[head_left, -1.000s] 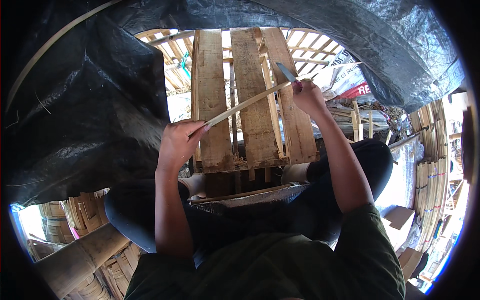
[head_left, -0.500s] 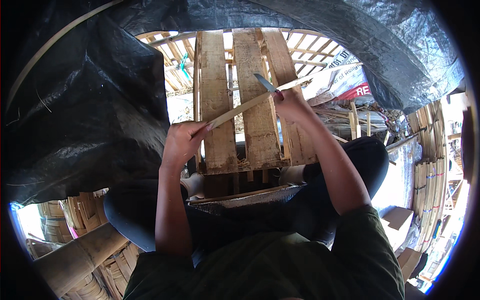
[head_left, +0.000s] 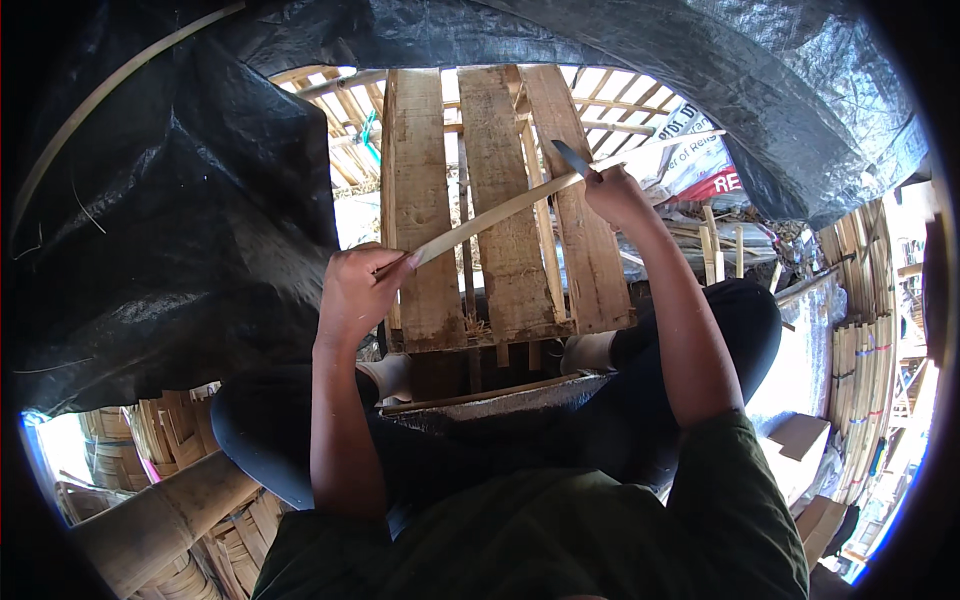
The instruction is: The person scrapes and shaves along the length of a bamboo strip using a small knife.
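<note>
A long, pale bamboo strip (head_left: 500, 211) slants across the wooden planks, its far right end near the printed sack. My left hand (head_left: 362, 283) is closed around its near left end. In my right hand (head_left: 617, 197) is a knife (head_left: 571, 157), its blade pointing up and left across the strip. The fingers of that hand are wrapped round the handle, which they mostly hide. Under the strip lies a slatted bench of rough planks (head_left: 508, 270), with gaps between the boards.
Dark plastic sheeting (head_left: 170, 230) hangs at the left and over the top. A white and red printed sack (head_left: 700, 165) lies at the far right. Bundled bamboo strips (head_left: 860, 370) stand at the right, and a thick bamboo pole (head_left: 165, 515) lies at lower left.
My right hand has slid with the knife along the strip, away to the right and slightly up. My left hand stays at the strip's end, almost unmoved.
</note>
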Demonstrator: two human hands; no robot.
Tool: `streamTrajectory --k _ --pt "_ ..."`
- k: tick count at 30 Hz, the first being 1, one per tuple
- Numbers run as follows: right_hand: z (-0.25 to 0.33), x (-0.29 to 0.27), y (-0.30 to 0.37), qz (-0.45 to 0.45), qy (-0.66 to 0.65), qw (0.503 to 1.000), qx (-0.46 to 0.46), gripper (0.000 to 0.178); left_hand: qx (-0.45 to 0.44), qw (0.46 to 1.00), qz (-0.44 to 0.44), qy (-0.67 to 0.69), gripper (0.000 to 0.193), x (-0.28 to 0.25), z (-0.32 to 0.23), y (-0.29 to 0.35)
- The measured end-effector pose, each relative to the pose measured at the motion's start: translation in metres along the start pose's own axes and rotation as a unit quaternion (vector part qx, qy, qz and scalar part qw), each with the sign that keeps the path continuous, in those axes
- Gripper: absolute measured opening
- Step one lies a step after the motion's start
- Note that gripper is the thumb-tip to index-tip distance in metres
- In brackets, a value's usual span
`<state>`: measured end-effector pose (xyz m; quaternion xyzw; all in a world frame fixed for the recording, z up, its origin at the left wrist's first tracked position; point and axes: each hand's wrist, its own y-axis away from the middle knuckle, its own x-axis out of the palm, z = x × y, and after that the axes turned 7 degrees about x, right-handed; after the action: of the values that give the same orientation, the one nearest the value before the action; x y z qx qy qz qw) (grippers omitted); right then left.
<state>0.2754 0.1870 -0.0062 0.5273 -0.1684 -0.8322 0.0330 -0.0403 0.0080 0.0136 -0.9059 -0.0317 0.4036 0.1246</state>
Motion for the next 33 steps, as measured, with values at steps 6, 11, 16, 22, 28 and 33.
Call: streamTrajectory --k 6,11,16,22,28,33 --pt "0.010 0.009 0.012 0.013 -0.046 0.998 0.050 0.052 -0.003 1.000 0.000 0.028 0.030 0.006 0.007 -0.003" --pt "0.004 0.013 0.006 0.047 -0.073 0.994 0.071 0.054 -0.006 0.999 -0.007 0.041 0.031 0.004 0.008 -0.004" --pt "0.000 0.015 0.004 0.073 -0.104 0.989 0.079 0.052 0.007 1.000 0.007 0.018 0.020 0.006 0.009 -0.003" --pt "-0.001 0.012 0.009 0.084 -0.131 0.986 0.064 0.049 0.006 1.000 0.006 0.012 0.019 0.003 0.005 -0.004" --pt "0.005 0.010 0.022 0.096 -0.118 0.985 0.079 0.049 0.010 1.000 0.000 0.010 0.018 0.002 0.002 -0.005" --pt "0.023 0.014 0.046 0.150 -0.070 0.985 0.049 0.053 -0.003 1.000 0.008 0.009 0.022 0.003 0.006 -0.004"
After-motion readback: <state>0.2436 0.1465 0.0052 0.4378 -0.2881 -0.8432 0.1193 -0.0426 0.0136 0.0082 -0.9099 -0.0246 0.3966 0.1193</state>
